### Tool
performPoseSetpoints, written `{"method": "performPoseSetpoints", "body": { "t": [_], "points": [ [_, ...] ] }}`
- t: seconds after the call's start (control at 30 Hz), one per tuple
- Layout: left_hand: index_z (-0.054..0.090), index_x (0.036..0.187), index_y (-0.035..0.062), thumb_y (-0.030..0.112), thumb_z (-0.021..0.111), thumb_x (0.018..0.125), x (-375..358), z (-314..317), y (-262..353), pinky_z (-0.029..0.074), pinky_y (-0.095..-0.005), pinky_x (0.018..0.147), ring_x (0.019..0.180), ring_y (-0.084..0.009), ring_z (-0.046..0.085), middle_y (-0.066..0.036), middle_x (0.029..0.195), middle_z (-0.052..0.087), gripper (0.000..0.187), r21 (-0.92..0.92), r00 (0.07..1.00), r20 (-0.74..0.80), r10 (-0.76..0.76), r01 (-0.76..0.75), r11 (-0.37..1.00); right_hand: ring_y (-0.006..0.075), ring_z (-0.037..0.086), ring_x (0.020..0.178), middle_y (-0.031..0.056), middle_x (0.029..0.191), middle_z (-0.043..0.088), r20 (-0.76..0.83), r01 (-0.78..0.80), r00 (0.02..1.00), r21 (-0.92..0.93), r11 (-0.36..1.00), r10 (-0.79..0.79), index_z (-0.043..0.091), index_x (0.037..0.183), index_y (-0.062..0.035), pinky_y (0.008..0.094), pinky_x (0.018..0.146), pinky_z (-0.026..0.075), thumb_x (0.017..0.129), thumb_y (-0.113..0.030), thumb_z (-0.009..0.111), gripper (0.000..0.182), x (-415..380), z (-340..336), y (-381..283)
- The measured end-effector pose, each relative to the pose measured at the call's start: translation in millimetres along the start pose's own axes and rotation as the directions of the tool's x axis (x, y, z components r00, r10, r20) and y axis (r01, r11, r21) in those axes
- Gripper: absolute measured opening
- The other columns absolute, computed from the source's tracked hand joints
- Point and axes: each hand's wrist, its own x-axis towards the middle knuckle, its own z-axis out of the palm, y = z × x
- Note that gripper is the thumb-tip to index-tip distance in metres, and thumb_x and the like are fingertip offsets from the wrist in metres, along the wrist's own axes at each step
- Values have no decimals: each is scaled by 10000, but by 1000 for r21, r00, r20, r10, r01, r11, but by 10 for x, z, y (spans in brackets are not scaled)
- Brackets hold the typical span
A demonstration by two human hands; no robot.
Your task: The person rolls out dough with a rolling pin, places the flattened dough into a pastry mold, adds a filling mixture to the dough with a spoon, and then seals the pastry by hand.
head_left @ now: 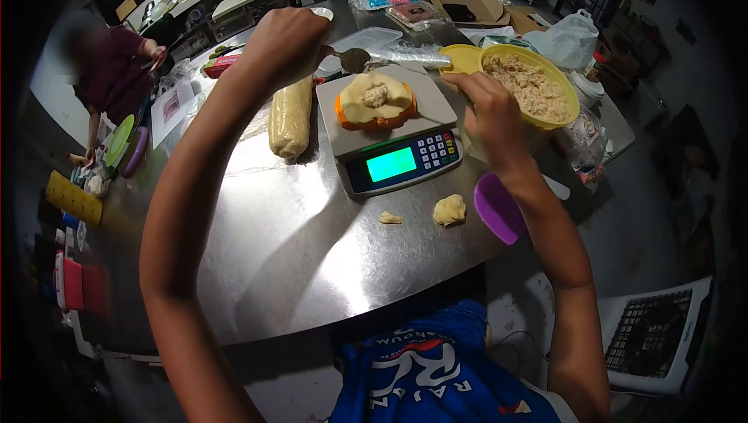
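Note:
My left hand (292, 37) is closed round the handle of a dark spoon (354, 59), held above the back left of a digital scale (327, 123). My right hand (491, 107) is closed at the scale's right side, with a thin utensil (421, 72) between its fingers. On the scale an orange mould (378, 121) holds flattened dough (354, 100) with a small heap of crumbly filling (375, 96) in its middle. A yellow bowl of filling (526, 88) stands beside my right hand. The scale's display (391, 163) glows green.
A wrapped dough roll (290, 123) lies left of the scale. Two dough pieces (449, 210) and a purple scraper (500, 209) lie in front. Plastic bags (565, 37) and cardboard boxes (460, 2) are at the back right. Another person (117, 72) stands at the left.

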Motion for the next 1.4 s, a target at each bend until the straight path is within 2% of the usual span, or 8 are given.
{"method": "performPoseSetpoints", "body": {
  "t": [0.17,0.37,0.43,0.7,0.97,1.17,1.27,1.4],
  "points": [
    [702,728,45,253,734,829,-37,-136,-8,476,-450,585,642,-345,640,-155,659,638,233,-51,999,24,-27,28,998,307,663,863,138,899,669,-14,-35,999,-75,997,34,681,1103,-69,423,771,532,796,96,531,379,43,-466,-10],
    [658,709,-23,217,689,869,-1,-305,-98,452,-401,551,547,-283,603,-151,593,583,290,-282,985,119,-128,157,946,173,639,748,116,822,659,-74,-157,985,-4,988,156,683,1145,-17,285,714,492,886,88,520,323,-71,-1115,256],
    [684,702,9,278,713,849,122,-288,-107,475,-423,548,545,-299,622,-144,601,613,308,-310,988,102,-117,144,940,234,674,753,157,879,695,-94,-223,971,-20,975,221,696,1128,-49,318,724,516,896,46,544,292,-103,-1247,429],
    [650,739,-60,212,692,885,623,-381,271,426,-386,526,486,-239,509,-163,579,541,312,-503,998,57,12,18,864,145,675,757,127,890,726,-146,-260,955,11,965,259,707,1070,-13,276,675,499,905,11,584,208,-278,-1516,602],
    [673,701,-33,257,713,852,1254,-338,677,431,-413,532,475,-280,532,-169,554,546,330,-420,993,1,116,-104,901,321,688,744,146,815,711,-83,-175,984,-306,936,157,740,933,-56,368,676,523,855,-156,687,138,-256,-1731,1073],
    [710,700,7,294,721,802,1982,-134,1272,541,-395,618,621,-272,687,-135,635,669,305,-283,978,166,127,-77,956,334,679,747,135,802,703,47,-164,976,-483,860,213,744,902,-68,426,702,533,848,-205,669,165,-137,-1665,1276],
    [738,853,8,268,719,723,2184,45,1491,570,-417,710,805,-292,724,-152,816,727,291,-142,958,281,57,-17,990,335,673,746,134,792,700,97,-124,974,-524,843,203,749,882,-73,428,709,531,835,-196,679,149,-86,-1592,1404],
    [734,935,2,274,723,715,2255,125,1662,570,-418,715,829,-306,722,-174,878,728,350,-165,945,321,63,-10,986,331,672,757,139,783,698,127,-94,972,-557,825,197,747,862,-68,430,715,530,809,-172,696,127,-28,-1464,1516]
  ]
}}
